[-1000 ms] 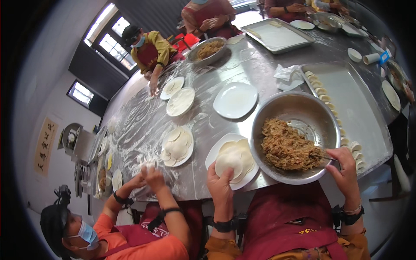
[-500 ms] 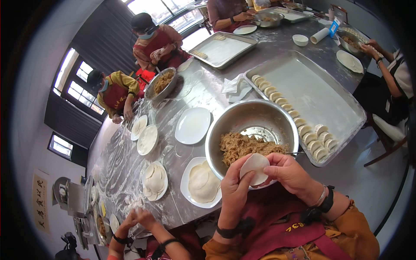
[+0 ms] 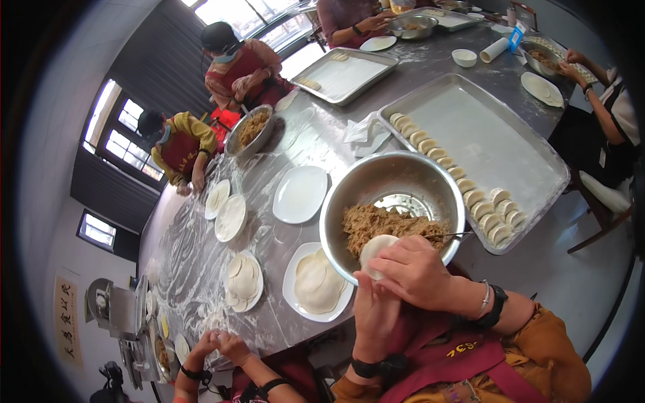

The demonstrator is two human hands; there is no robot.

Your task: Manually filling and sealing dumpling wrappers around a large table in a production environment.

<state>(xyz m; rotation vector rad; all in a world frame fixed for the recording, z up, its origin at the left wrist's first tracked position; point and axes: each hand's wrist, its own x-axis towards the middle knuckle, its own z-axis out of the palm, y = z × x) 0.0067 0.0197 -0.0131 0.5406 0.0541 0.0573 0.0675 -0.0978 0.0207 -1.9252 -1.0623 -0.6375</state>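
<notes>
The mixing bowl [image 3: 344, 201] looks like smooth metal, its inner wall bright and glossy, while the filling [image 3: 379, 225] in it is rough, coarse and faintly moist. The dough wrapper [image 3: 375, 248] is smooth and matt; the pleated dumplings [image 3: 485, 209] have a soft, dull skin. The shallow tray [image 3: 494, 134] is metal with a satin sheen. The counter [image 3: 267, 201] is shiny metal, streaked with powdery white. The plate [image 3: 300, 195] is white and glossy, the crumpled napkin [image 3: 367, 134] papery, the apron [image 3: 447, 359] matt cloth.
</notes>
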